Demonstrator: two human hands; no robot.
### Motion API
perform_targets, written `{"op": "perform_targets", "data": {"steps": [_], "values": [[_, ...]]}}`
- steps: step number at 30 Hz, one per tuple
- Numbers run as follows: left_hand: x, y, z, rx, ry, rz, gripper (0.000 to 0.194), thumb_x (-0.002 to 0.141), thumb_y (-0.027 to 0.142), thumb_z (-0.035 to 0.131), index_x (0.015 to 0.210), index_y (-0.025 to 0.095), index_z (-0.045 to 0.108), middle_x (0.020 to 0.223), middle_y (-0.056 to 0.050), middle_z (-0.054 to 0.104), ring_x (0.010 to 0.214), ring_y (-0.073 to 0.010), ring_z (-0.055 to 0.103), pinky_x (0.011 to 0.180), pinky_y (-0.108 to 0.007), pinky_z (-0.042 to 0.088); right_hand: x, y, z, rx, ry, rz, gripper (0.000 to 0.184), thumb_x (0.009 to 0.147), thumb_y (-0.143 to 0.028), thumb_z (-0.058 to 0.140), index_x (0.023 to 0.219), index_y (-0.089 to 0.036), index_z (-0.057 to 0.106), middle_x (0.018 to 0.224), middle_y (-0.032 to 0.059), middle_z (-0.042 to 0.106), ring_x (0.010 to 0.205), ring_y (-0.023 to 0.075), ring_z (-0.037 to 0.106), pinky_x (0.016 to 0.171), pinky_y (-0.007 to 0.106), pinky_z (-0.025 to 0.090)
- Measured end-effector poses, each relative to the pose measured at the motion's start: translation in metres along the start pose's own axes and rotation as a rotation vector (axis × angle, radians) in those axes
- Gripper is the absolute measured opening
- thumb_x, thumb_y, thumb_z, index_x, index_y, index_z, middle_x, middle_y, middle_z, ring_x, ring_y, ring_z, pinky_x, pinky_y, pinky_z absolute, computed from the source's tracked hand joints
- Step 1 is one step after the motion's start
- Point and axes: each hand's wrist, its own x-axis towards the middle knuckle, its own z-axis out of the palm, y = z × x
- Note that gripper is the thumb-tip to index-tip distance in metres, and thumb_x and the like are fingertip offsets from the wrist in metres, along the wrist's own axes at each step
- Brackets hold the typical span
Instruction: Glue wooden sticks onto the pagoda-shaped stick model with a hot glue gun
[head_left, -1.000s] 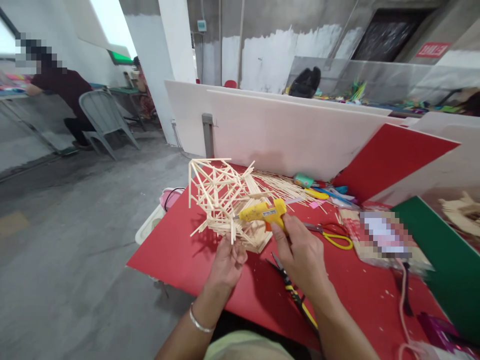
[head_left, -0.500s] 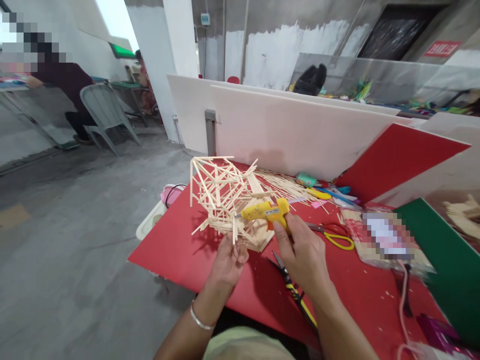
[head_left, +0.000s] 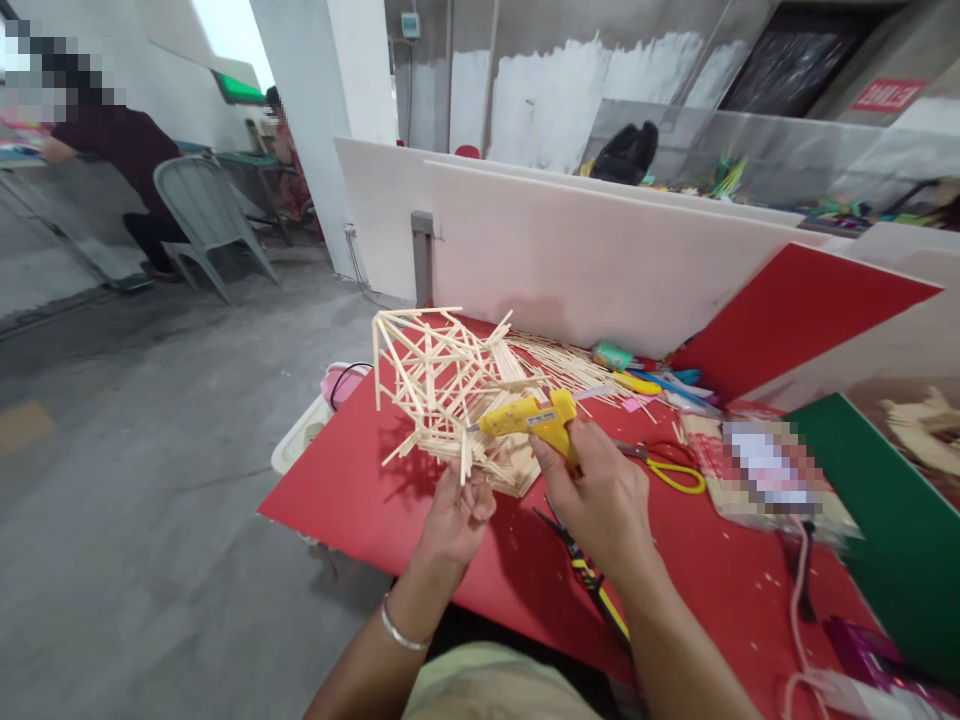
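A lattice model (head_left: 435, 385) of thin wooden sticks stands on the red table (head_left: 352, 510). My left hand (head_left: 454, 520) pinches a short upright stick (head_left: 465, 462) at the model's near edge. My right hand (head_left: 596, 495) grips a yellow glue gun (head_left: 529, 420), with its nozzle pointing left into the model just above that stick.
Loose sticks (head_left: 566, 370) lie behind the model. Yellow-handled scissors (head_left: 664, 468) and pliers (head_left: 589, 580) lie near my right hand. White partition boards (head_left: 570, 250), a red board (head_left: 780, 315) and a green board (head_left: 892, 520) ring the table. A person sits at far left by a grey chair (head_left: 202, 215).
Both hands and the glue gun stayed at the model's near edge. The view shifted slightly; the model sits a little higher and further left in frame.
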Motion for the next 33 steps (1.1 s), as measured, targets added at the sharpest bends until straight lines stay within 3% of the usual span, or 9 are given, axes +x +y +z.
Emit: {"op": "perform_targets", "data": {"steps": [16, 21, 27, 33], "values": [[-0.0035, -0.0013, 0.0031, 0.002, 0.053, 0.004, 0.033, 0.077, 0.038, 0.084, 0.075, 0.016, 0.058, 0.064, 0.004, 0.057, 0.039, -0.0032, 0.034, 0.041, -0.019, 0.027, -0.0049, -0.001, 0.0046, 0.076, -0.034, -0.013, 0.025, 0.1, -0.044, 0.053, 0.091, -0.021, 0.057, 0.082, 0.0012, 0.06, 0.065, 0.0133, 0.051, 0.058, 0.027, 0.032], [-0.002, -0.0008, 0.0022, -0.02, 0.037, 0.013, 0.028, 0.08, 0.035, 0.081, 0.076, 0.017, 0.06, 0.066, 0.003, 0.062, 0.037, -0.0027, 0.032, 0.04, -0.019, 0.029, -0.0068, 0.0045, 0.0047, 0.099, 0.022, 0.007, 0.024, 0.1, -0.043, 0.055, 0.089, -0.021, 0.054, 0.081, 0.0009, 0.058, 0.068, 0.0138, 0.052, 0.062, 0.027, 0.033], [-0.0025, 0.0, 0.0036, -0.012, 0.028, 0.01, 0.032, 0.073, 0.035, 0.087, 0.075, 0.017, 0.06, 0.064, 0.004, 0.062, 0.036, -0.003, 0.034, 0.039, -0.019, 0.028, -0.0073, 0.0049, 0.0058, 0.106, 0.012, -0.007, 0.024, 0.1, -0.041, 0.055, 0.088, -0.021, 0.054, 0.081, 0.0012, 0.059, 0.069, 0.0144, 0.052, 0.063, 0.027, 0.034], [-0.0036, 0.0009, 0.0056, 0.0, 0.052, 0.004, 0.031, 0.077, 0.036, 0.084, 0.075, 0.016, 0.06, 0.064, 0.003, 0.063, 0.036, -0.0029, 0.034, 0.04, -0.019, 0.028, -0.0069, 0.0024, 0.0058, 0.101, 0.001, -0.009, 0.025, 0.1, -0.043, 0.054, 0.088, -0.021, 0.056, 0.082, 0.0024, 0.061, 0.068, 0.0143, 0.053, 0.061, 0.028, 0.034]]}}
